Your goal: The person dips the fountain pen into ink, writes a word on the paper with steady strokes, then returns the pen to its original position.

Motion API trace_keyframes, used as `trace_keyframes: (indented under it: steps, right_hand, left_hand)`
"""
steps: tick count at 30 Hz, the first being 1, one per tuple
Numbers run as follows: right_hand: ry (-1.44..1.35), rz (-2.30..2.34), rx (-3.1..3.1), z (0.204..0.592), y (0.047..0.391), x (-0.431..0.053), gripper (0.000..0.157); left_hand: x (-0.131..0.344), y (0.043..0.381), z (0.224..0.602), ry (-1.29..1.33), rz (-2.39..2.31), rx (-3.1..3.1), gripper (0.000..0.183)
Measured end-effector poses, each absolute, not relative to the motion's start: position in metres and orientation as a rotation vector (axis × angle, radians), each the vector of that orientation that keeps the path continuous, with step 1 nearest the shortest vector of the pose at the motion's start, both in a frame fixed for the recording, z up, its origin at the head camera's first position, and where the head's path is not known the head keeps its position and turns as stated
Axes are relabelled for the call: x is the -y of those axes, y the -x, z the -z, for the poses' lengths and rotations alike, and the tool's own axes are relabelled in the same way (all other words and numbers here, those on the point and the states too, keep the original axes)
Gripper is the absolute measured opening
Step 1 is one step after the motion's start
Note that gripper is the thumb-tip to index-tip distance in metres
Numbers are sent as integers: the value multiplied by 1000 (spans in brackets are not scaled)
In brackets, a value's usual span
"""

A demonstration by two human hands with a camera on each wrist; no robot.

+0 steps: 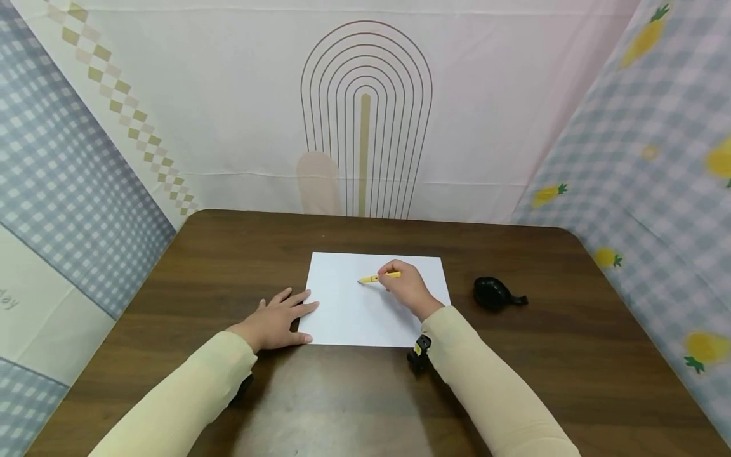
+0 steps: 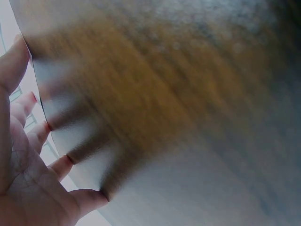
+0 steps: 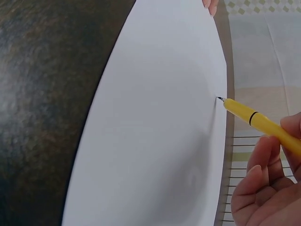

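A blank white sheet of paper (image 1: 354, 317) lies on the brown wooden table. My left hand (image 1: 276, 322) rests at the paper's left edge with fingers spread, some fingertips on the sheet. The left wrist view shows the same hand (image 2: 28, 169) from the palm side, fingertips down on the surface. Over the sheet's upper right part, my right hand (image 1: 407, 287) pinches a yellow pen (image 1: 374, 278) between thumb and fingers. In the right wrist view the pen (image 3: 254, 120) has a black ring and a pointed metal nib, its tip at the paper's surface.
To the right of the paper lies a glossy black rounded object (image 1: 492, 293) with a narrow neck. A white patterned cloth (image 1: 245, 108) hangs behind the table (image 1: 228, 254). Blue checked cloths (image 1: 657, 209) hang at both sides.
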State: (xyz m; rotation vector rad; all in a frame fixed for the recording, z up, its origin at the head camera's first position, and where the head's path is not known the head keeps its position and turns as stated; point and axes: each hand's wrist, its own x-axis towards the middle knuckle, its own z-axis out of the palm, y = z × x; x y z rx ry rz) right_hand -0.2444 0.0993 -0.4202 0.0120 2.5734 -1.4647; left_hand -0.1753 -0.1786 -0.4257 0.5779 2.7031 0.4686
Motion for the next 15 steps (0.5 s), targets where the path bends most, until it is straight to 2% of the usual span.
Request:
trace_keyframes:
  steps: [15]
  right_hand:
    - [36, 1469, -2604, 418, 244, -98, 5]
  left_hand:
    - [177, 177, 426, -569, -441, -2703, 70]
